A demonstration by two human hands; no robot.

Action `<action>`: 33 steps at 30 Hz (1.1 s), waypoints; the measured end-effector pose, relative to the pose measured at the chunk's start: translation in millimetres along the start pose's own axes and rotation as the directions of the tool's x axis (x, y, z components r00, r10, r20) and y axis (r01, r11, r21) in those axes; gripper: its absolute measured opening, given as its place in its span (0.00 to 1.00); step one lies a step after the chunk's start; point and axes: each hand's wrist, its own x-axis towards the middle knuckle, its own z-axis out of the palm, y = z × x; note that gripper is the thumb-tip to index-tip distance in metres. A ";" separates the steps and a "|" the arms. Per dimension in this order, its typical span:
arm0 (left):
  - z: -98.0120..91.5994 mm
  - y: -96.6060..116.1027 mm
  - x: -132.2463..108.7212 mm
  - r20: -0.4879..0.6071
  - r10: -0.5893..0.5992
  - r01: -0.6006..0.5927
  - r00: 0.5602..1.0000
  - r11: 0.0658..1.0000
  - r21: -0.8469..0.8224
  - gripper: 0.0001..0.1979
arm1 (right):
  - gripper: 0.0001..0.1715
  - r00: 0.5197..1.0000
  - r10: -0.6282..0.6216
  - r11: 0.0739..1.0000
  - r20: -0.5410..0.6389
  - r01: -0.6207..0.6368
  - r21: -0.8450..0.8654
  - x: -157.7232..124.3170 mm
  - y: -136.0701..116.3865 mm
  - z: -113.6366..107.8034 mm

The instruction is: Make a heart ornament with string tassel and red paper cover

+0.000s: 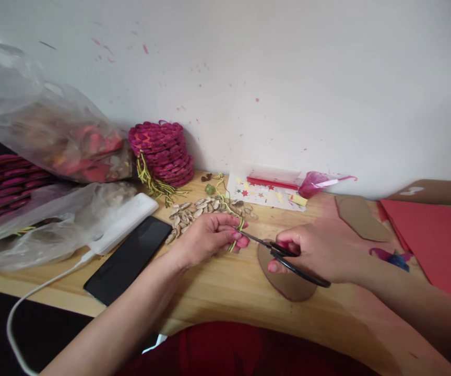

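Over our worktop (210, 295), left hand (205, 235) pinches likely floppy yarn (241, 224), best held near its end, right hand (321, 251) gripping scissors (275, 248), 4 o'clock.

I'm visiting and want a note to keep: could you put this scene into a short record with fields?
Left hand: pinches thin yellow-green yarn
Right hand: holds black-handled metal scissors, blades reaching the yarn
Below scissors: flat rounded brown cardboard piece
Left of hands: flat black rectangular phone
Further back: magenta bumpy-sided cylinder
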 end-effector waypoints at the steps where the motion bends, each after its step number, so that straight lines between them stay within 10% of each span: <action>1: 0.0 0.2 -0.1 0.006 0.006 -0.006 1.000 1.000 0.000 0.16 | 0.28 1.000 0.001 1.000 -0.005 -0.001 0.004 0.4 0.7 0.0; 33: 0.0 3.3 -4.0 0.078 0.028 -0.027 0.997 1.000 -0.013 0.18 | 0.21 0.994 -0.109 0.994 -0.018 0.109 0.020 7.0 13.9 13.7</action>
